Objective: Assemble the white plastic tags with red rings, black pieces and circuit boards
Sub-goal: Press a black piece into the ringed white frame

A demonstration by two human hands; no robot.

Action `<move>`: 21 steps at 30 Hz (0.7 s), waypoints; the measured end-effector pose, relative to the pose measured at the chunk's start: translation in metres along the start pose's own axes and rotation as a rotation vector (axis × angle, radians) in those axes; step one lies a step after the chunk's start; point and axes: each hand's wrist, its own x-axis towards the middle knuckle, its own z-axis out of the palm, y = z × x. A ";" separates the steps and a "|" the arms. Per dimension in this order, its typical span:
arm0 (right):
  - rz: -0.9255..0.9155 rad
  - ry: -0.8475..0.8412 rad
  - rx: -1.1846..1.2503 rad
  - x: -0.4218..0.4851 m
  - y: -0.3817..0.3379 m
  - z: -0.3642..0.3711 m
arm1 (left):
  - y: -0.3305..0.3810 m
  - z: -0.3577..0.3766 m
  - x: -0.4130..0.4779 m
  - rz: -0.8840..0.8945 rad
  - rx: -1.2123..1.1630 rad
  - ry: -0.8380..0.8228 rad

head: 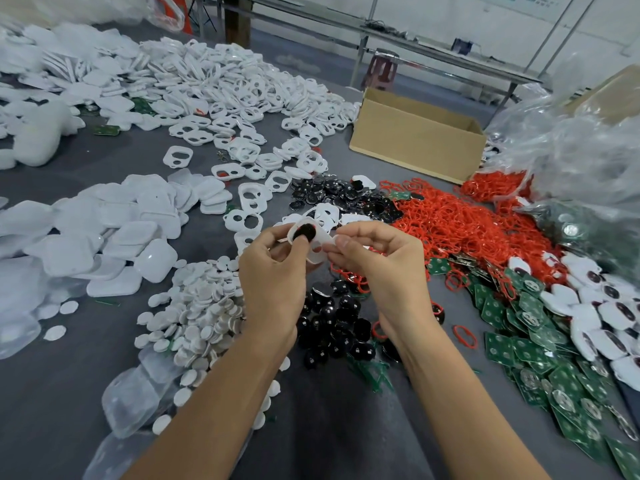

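Both my hands hold one white plastic tag [320,245] above the middle of the table. A black round piece [304,231] sits in the tag's hole, with my left thumb against it. My left hand [273,271] grips the tag's left end. My right hand [377,261] pinches its right end. Red rings [450,223] lie heaped to the right. More black pieces [339,320] lie under my wrists. Green circuit boards [540,348] spread at the lower right.
Piles of white tag frames [242,109] and white covers [104,230] fill the left and back. White discs [204,313] lie at the left of my arm. A cardboard box [415,136] and a clear plastic bag [571,143] stand at the right.
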 end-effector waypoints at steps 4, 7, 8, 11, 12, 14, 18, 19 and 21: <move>-0.001 -0.008 -0.043 0.000 0.002 0.000 | -0.001 0.001 -0.001 0.007 -0.014 -0.011; -0.023 0.006 -0.139 -0.001 0.006 0.002 | 0.000 0.002 -0.004 -0.005 -0.064 -0.051; -0.031 0.024 -0.162 -0.001 0.007 0.002 | 0.000 0.002 -0.005 -0.012 -0.087 -0.065; -0.096 0.097 -0.297 0.000 0.013 0.003 | 0.001 0.003 -0.006 -0.024 -0.112 -0.094; -0.119 0.120 -0.326 0.000 0.015 0.003 | 0.001 0.004 -0.007 -0.022 -0.120 -0.105; -0.147 0.160 -0.345 0.000 0.018 0.003 | 0.001 0.005 -0.008 -0.019 -0.144 -0.129; -0.219 0.227 -0.394 0.000 0.023 0.003 | 0.002 0.007 -0.011 -0.036 -0.196 -0.147; -0.228 0.243 -0.394 0.000 0.024 0.003 | 0.002 0.007 -0.011 -0.042 -0.209 -0.147; -0.239 0.270 -0.369 -0.001 0.027 0.005 | 0.003 0.007 -0.011 -0.048 -0.227 -0.150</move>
